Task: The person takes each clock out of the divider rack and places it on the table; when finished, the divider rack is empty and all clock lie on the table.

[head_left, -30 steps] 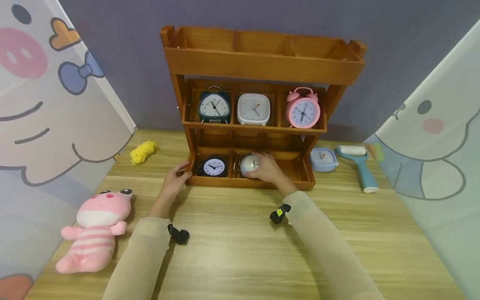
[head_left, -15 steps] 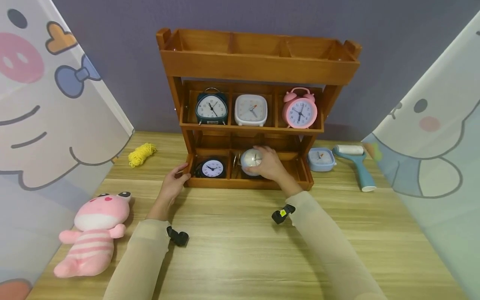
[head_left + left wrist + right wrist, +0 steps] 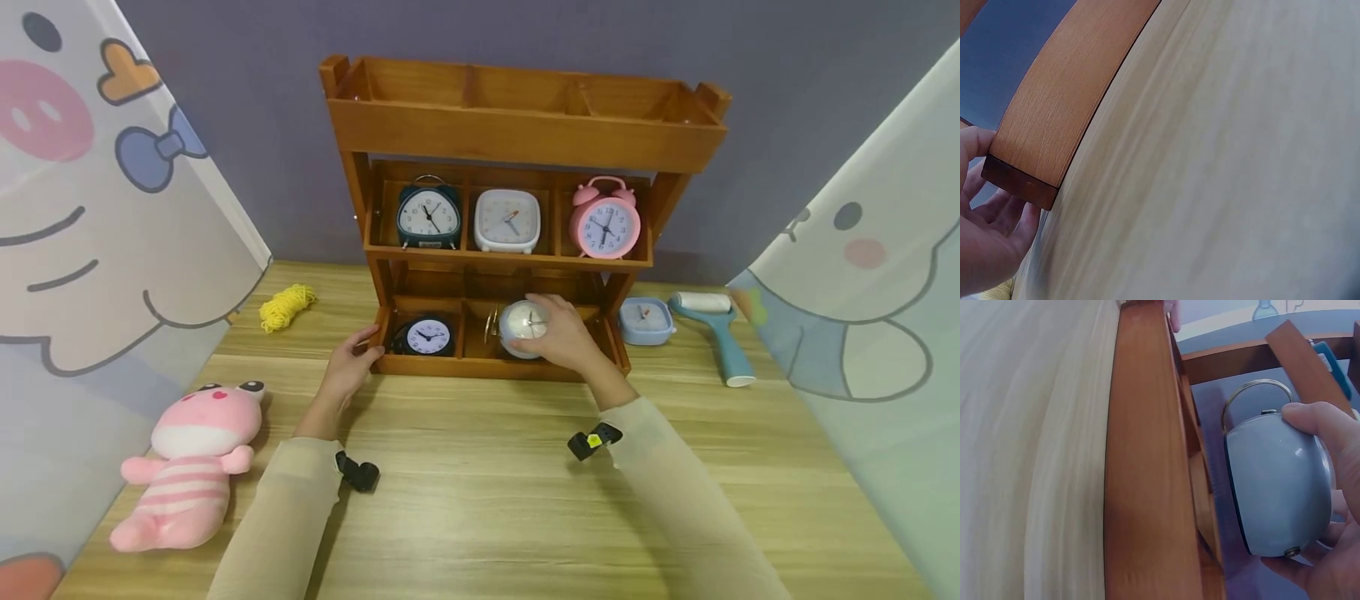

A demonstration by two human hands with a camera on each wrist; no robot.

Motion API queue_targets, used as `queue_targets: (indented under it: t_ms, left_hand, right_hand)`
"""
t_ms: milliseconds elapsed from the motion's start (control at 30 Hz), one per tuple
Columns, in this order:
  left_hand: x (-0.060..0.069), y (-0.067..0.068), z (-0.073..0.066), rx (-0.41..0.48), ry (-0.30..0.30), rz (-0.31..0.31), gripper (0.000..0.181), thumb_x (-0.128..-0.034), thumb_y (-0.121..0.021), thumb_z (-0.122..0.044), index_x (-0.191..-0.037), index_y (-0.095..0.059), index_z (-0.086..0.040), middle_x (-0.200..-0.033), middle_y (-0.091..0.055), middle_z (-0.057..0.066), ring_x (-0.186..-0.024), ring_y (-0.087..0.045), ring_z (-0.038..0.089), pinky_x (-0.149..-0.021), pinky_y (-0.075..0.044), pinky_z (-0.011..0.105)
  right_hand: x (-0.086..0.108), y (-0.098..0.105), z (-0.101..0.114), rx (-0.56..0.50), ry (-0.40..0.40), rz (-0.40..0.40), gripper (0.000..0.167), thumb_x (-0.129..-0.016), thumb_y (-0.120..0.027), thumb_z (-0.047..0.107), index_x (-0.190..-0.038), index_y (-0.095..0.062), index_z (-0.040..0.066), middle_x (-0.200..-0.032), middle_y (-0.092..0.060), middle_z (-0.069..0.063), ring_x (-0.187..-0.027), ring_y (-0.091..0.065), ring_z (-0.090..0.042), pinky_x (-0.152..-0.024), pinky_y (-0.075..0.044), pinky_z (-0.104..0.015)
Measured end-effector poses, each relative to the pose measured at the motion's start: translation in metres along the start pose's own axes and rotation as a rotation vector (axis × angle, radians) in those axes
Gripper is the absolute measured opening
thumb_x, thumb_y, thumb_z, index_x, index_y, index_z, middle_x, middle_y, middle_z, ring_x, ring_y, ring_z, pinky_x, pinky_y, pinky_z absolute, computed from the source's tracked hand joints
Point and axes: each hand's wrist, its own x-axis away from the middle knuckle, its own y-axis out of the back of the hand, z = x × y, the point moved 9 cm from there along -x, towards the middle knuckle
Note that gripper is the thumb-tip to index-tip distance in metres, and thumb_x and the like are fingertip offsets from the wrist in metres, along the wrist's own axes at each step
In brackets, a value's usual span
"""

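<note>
A rounded light blue alarm clock (image 3: 519, 340) with a ring handle is in my right hand (image 3: 567, 335), tilted sideways over the bottom tier of a brown wooden rack (image 3: 525, 137). In the right wrist view, thumb and fingers of that hand (image 3: 1340, 544) grip the clock (image 3: 1279, 487) around its body. My left hand (image 3: 347, 368) pinches the left end of the bottom tier. The left wrist view has this hand (image 3: 988, 247) with its thumb and fingers on either side of the rack's wooden end (image 3: 1054, 106). A black clock (image 3: 428, 336) occupies the bottom left compartment.
The middle tier bears a dark green clock (image 3: 429, 216), a white clock (image 3: 507, 221) and a pink clock (image 3: 606, 225). Right of the rack lie a small blue clock (image 3: 647, 321) and a lint roller (image 3: 722, 337). Yellow cord (image 3: 287, 307) and a pink plush frog (image 3: 191, 467) lie left.
My right hand has moved the light blue clock to the right, away from the black clock, along the bottom tier. The left hand has stayed at the rack's left end.
</note>
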Motion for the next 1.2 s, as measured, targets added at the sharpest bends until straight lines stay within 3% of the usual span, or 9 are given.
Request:
queue_targets:
  t_ms: [200, 433, 567, 833, 1033, 1200]
  left_hand:
    - [0.001, 0.000, 0.000, 0.003, -0.002, 0.007, 0.052, -0.0970, -0.057, -0.010, -0.147, -0.044, -0.009, -0.146, -0.038, 0.021, -0.127, -0.042, 0.032, -0.093, -0.040, 0.038]
    - [-0.001, 0.001, 0.002, 0.028, -0.004, -0.002, 0.051, -0.0966, -0.057, -0.007, -0.146, -0.045, -0.006, -0.149, -0.036, 0.017, -0.128, -0.041, 0.032, -0.097, -0.038, 0.040]
    - [-0.001, 0.000, 0.001, 0.011, -0.009, 0.006, 0.052, -0.0969, -0.056, -0.007, -0.147, -0.044, -0.007, -0.149, -0.036, 0.018, -0.127, -0.042, 0.032, -0.095, -0.040, 0.037]
    - [-0.002, 0.001, 0.001, -0.002, -0.008, 0.008, 0.053, -0.0970, -0.057, -0.011, -0.148, -0.043, -0.009, -0.142, -0.043, 0.023, -0.124, -0.044, 0.031, -0.083, -0.043, 0.026]
    - [-0.001, 0.002, 0.000, 0.001, -0.002, 0.008, 0.054, -0.0972, -0.057, -0.013, -0.149, -0.042, -0.010, -0.144, -0.041, 0.023, -0.125, -0.043, 0.031, -0.084, -0.043, 0.028]
    - [0.000, 0.001, -0.001, -0.007, 0.000, 0.010, 0.053, -0.0974, -0.057, -0.011, -0.149, -0.042, -0.010, -0.142, -0.041, 0.024, -0.125, -0.042, 0.031, -0.081, -0.043, 0.027]
  right_hand:
    - [0.023, 0.022, -0.013, -0.031, -0.011, -0.011, 0.087, -0.071, -0.085, 0.037, -0.143, -0.048, 0.005, -0.142, -0.043, -0.019, -0.126, -0.039, -0.041, -0.097, -0.034, -0.059]
    - [0.050, 0.050, -0.043, -0.047, -0.044, -0.025, 0.087, -0.073, -0.085, 0.034, -0.144, -0.046, 0.002, -0.145, -0.040, -0.021, -0.131, -0.032, -0.045, -0.099, -0.029, -0.063]
    - [0.064, 0.069, -0.065, -0.047, -0.093, -0.033, 0.088, -0.075, -0.084, 0.036, -0.145, -0.043, 0.001, -0.147, -0.036, -0.025, -0.134, -0.025, -0.050, -0.100, -0.025, -0.067]
    - [0.087, 0.111, -0.109, -0.013, -0.159, -0.070, 0.090, -0.078, -0.082, 0.035, -0.147, -0.038, -0.001, -0.148, -0.030, -0.032, -0.130, -0.028, -0.054, -0.096, -0.029, -0.067]
    - [0.097, 0.124, -0.140, -0.077, -0.177, -0.069, 0.090, -0.079, -0.082, 0.027, -0.148, -0.033, -0.004, -0.147, -0.030, -0.032, -0.128, -0.029, -0.053, -0.093, -0.029, -0.066]
    - [0.103, 0.122, -0.163, -0.078, -0.176, -0.065, 0.087, -0.079, -0.082, 0.024, -0.145, -0.036, -0.008, -0.143, -0.035, -0.034, -0.125, -0.033, -0.051, -0.092, -0.030, -0.063]
